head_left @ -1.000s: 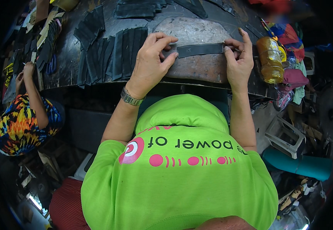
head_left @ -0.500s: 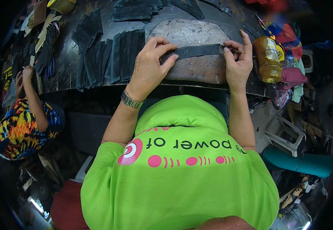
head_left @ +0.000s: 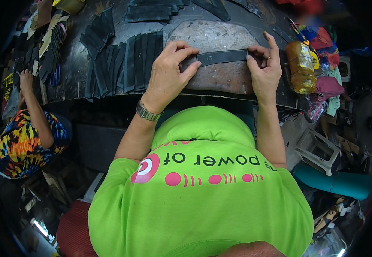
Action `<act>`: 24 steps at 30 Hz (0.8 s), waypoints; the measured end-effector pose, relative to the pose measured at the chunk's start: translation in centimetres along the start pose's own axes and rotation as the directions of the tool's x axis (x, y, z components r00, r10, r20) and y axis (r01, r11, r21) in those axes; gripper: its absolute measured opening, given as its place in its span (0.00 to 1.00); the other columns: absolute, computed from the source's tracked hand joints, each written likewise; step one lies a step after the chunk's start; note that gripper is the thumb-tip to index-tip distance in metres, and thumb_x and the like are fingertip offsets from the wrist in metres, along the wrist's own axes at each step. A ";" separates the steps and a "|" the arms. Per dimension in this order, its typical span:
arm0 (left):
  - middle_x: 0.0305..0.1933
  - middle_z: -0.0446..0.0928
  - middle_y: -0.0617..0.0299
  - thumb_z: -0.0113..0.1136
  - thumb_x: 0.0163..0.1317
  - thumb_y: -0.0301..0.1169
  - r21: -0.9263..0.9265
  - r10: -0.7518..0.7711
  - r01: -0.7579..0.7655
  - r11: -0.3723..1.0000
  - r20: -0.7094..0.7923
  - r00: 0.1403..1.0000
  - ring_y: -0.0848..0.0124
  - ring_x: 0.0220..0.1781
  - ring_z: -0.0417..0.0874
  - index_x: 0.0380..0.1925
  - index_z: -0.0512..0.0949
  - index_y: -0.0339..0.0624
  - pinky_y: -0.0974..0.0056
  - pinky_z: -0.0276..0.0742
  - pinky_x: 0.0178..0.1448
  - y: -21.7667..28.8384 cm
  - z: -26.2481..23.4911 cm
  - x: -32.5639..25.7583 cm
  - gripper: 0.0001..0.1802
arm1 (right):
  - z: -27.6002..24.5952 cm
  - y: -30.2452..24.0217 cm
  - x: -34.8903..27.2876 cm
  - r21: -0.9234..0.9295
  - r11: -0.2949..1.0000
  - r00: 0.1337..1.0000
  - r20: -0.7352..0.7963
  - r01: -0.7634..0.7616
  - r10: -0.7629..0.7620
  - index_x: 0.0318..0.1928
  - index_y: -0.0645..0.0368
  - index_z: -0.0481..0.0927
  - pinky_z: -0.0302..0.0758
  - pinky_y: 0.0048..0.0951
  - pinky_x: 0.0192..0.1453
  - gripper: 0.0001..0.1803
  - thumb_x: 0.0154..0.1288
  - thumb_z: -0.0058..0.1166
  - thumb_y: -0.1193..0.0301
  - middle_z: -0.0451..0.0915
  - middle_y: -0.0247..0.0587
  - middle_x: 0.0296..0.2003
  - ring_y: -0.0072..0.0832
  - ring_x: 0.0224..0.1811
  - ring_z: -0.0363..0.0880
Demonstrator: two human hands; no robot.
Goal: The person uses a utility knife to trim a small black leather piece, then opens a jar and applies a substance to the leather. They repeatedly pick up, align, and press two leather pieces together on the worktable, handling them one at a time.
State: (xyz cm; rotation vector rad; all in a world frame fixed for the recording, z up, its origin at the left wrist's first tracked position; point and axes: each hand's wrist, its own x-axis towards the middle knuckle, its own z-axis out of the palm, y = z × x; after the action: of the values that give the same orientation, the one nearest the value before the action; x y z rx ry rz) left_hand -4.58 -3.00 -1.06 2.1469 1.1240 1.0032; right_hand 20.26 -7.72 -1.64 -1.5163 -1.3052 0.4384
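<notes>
A black flat strip with light marks near its left end stretches between my hands, over a worn grey-brown slab. My left hand pinches the strip's left end between thumb and fingers. At the other end, my right hand grips it with thumb against bent fingers, the index finger pointing up. Left of my left hand lie several dark strips side by side. Just right of my right hand stands a jar of amber-brown stuff.
More dark strips lie at the table's far side. At the left, a co-worker in a multicoloured shirt works with hands over dark pieces. Scissors and coloured cloths lie at the right. A grey plastic stool lies below the table's right side.
Both hands keep hold of the strip and have shifted only slightly; the right thumb sits a little farther left. The co-worker's hand has moved up and left.
</notes>
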 end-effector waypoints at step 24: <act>0.47 0.81 0.59 0.75 0.56 0.30 -0.051 -0.043 0.045 0.998 0.047 0.998 0.67 0.38 0.83 0.44 0.87 0.37 0.66 0.80 0.41 0.3 -0.4 0.0 0.16 | 0.1 0.5 0.0 0.007 0.999 0.999 0.036 0.041 -0.041 0.73 0.53 0.70 0.78 0.26 0.57 0.40 0.59 0.59 0.84 0.84 0.36 0.42 0.23 0.45 0.82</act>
State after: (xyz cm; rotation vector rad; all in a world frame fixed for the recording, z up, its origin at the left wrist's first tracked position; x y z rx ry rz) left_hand -4.76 -3.06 -0.63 2.0846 1.1061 0.9486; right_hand 20.41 -7.60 -2.11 -1.4797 -1.3594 0.4456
